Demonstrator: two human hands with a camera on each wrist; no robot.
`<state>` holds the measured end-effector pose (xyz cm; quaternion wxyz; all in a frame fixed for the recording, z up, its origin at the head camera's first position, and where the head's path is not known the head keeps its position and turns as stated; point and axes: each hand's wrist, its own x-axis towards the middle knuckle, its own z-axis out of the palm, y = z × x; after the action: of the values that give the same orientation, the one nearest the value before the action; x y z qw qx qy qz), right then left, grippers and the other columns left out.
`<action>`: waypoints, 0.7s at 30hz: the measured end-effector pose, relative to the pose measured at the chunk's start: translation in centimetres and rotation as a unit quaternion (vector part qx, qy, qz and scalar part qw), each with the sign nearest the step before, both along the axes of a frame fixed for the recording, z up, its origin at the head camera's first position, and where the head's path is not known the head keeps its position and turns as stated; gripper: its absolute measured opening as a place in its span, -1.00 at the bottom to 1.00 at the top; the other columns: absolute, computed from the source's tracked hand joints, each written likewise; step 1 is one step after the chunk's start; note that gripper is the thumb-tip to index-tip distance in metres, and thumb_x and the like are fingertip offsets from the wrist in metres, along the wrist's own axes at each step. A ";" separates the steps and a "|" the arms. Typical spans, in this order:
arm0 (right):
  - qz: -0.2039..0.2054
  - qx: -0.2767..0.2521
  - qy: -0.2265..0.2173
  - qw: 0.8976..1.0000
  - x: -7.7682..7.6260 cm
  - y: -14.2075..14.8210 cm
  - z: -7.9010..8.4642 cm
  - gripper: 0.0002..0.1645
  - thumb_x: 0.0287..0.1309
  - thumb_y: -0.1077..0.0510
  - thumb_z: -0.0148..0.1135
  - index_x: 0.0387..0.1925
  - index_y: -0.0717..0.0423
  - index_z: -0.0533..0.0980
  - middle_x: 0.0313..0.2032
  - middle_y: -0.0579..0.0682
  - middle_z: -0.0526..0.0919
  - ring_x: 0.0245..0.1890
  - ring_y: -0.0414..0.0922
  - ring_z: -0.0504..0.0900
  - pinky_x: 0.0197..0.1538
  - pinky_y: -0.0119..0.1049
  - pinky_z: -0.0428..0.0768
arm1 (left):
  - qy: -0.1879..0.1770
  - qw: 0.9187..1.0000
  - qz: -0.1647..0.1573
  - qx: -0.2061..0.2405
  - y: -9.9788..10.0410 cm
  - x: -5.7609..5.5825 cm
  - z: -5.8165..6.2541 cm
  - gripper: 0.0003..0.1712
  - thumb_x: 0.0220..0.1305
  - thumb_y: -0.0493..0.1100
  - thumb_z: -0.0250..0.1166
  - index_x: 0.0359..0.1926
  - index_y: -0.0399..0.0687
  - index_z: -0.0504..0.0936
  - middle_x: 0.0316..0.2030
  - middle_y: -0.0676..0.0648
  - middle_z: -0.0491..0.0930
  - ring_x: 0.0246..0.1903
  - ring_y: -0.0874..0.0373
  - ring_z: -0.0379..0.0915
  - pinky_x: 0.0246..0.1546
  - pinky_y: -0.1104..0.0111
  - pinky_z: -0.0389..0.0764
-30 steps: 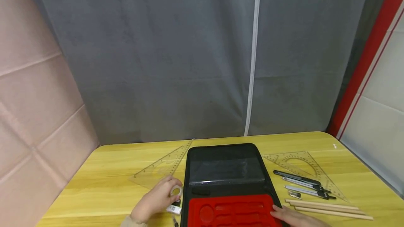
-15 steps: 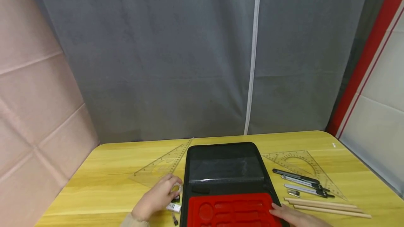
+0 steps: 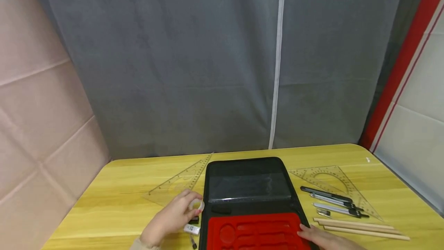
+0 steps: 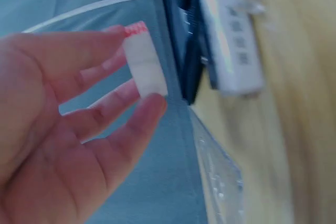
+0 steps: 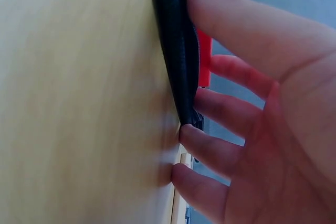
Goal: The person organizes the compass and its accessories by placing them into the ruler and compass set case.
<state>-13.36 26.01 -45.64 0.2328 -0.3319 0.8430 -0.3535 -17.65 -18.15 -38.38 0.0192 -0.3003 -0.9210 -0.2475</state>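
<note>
In my left hand is a small roll of tape, white with a red-printed end, pinched between thumb and fingertips. It is close beside the left edge of an open black zip case. A red moulded tray with shaped recesses fills the case's near half. My right hand rests at the case's right edge, fingers fairly straight; in the right wrist view its fingertips meet the case edge and the tabletop. Below the left hand lie a white printed box and a small black item.
Clear set squares lie left and right of the case. Further right are a black-handled tool, compasses, a small metal piece and several wooden sticks. A small dark-tipped piece lies near the white box.
My left hand has shifted slightly right with the tape roll, bringing it nearer the case edge. The right hand has stayed in place.
</note>
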 end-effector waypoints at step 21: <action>0.079 -0.080 -0.006 0.994 -0.8 0.2 -0.2 -0.38 0.19 0.30 -0.10 0.29 -0.04 0.12 0.26 -0.45 -0.02 0.19 -0.40 -0.04 0.06 -0.19 0.40 | -0.026 0.995 -0.092 -0.014 3.2 2.6 2.1 -0.72 0.18 -0.10 0.14 -0.08 -0.03 0.51 -0.16 0.03 0.45 -0.21 0.23 0.36 -0.24 0.44 0.59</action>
<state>-14.17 26.20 -45.87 0.2378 -0.4129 0.7819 -0.4020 -15.08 -14.99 -36.29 -0.0314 -0.3777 -0.8929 -0.2431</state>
